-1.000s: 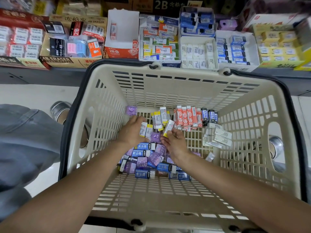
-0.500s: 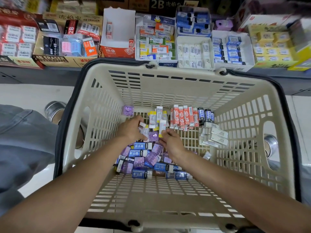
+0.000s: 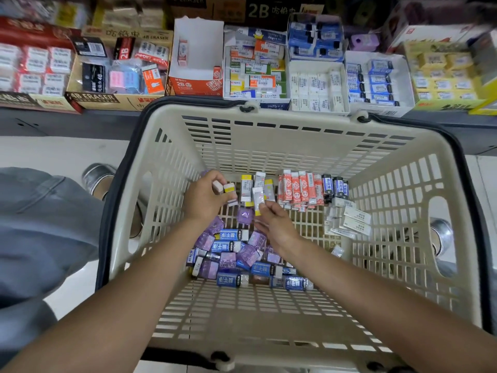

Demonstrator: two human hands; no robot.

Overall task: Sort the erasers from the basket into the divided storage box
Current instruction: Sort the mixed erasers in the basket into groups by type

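Two bare forearms reach down into the beige plastic shopping basket (image 3: 295, 146), hands meeting near its far wall. Her left hand (image 3: 205, 196) is curled, fingers gripping a few small erasers (image 3: 228, 188), one yellow-capped. Her right hand (image 3: 274, 224) pinches a white-and-yellow eraser (image 3: 258, 201) between thumb and fingertips, wrist tilted up. Blue and purple erasers (image 3: 236, 254) lie heaped on the basket floor beneath both wrists; red-sleeved erasers (image 3: 300, 189) stand along the far wall.

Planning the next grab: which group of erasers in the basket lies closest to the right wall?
The white-sleeved erasers, stacked loosely by the right wall of the basket. The orange-and-white row and the black-and-blue pair sit against the far wall instead.
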